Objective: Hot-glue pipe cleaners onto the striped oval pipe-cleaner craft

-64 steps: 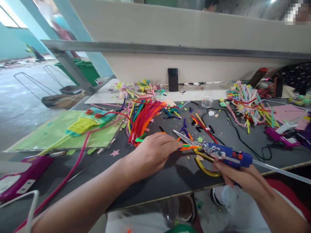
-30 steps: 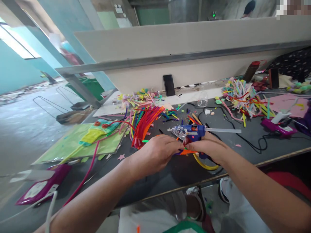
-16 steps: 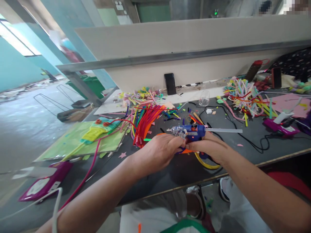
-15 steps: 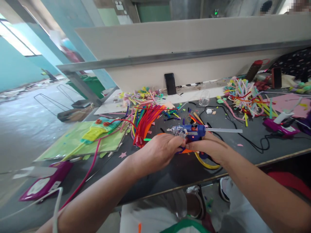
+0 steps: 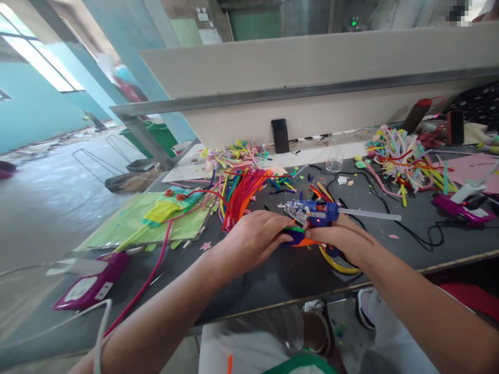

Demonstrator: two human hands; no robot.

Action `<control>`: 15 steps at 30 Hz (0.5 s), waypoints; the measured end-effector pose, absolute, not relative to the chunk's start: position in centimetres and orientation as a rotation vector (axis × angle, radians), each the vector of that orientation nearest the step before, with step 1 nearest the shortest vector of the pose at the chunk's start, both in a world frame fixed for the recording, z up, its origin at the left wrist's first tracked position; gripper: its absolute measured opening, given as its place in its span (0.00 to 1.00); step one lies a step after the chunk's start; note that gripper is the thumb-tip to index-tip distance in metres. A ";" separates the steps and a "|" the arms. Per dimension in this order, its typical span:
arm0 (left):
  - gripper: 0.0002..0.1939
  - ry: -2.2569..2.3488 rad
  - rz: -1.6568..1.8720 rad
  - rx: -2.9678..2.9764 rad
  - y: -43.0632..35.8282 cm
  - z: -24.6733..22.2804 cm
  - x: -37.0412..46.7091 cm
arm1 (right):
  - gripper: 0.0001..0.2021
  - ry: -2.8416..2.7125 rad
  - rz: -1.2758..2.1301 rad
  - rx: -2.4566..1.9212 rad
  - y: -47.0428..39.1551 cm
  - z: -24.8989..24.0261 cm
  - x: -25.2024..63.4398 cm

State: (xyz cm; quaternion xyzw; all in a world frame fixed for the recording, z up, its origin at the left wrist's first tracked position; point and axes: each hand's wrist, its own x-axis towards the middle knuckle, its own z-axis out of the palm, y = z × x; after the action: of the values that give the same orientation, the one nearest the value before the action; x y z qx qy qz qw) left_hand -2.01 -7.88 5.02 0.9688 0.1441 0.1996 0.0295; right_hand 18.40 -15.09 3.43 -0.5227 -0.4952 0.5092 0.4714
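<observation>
A blue hot glue gun point(image 5: 326, 212) with crumpled foil round its nozzle sits in my right hand point(image 5: 343, 235); a long translucent glue stick point(image 5: 370, 214) sticks out of its back. My left hand point(image 5: 253, 239) grips a small fuzzy piece in purple, green and orange point(image 5: 294, 237), just under the nozzle. My right thumb also presses on that piece's edge. Its full shape is hidden by my fingers. Behind my left hand lies a bundle of red, orange, green and blue pipe cleaners point(image 5: 244, 195). A yellow ring-like strip point(image 5: 338, 266) shows below the glue gun.
A black phone point(image 5: 279, 136) leans on the back board. Pastel pipe-cleaner heaps point(image 5: 399, 153) lie at the right. At left are a green sheet point(image 5: 105, 221) bearing a yellow-and-turquoise piece point(image 5: 161, 208), and a magenta power strip point(image 5: 91, 280). Black cable point(image 5: 390, 208) crosses the table's right side.
My left fingers have shifted back from the foil nozzle, so more of the purple and green piece shows. The view has swung slightly left. The glue gun stays in my right hand.
</observation>
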 end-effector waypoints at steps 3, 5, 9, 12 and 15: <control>0.10 0.476 0.733 2.901 -7.9 4.9 -2.5 | 0.03 -1.256 1.214 -1.355 -15.2 3.0 18.8; 0.08 0.520 0.813 2.802 -8.1 4.7 -2.5 | 0.04 -1.288 1.197 -1.386 -15.2 2.6 19.0; 0.04 0.568 0.924 2.622 -8.5 4.2 -2.2 | 0.05 -1.300 1.152 -1.346 -15.2 1.9 19.1; 0.04 0.549 0.962 2.536 -8.4 3.8 -2.0 | 0.05 -1.266 1.163 -1.262 -15.2 1.9 19.1; 0.05 0.538 0.969 2.498 -8.2 3.6 -1.9 | 0.05 -1.201 1.165 -1.243 -15.2 2.3 19.2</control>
State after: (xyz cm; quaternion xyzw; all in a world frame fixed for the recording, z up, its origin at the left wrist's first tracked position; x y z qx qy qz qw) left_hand -1.94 -8.24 3.63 0.8951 0.1928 0.3473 0.2027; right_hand 19.25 -15.24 2.25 -0.5151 -0.4976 0.4825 0.5042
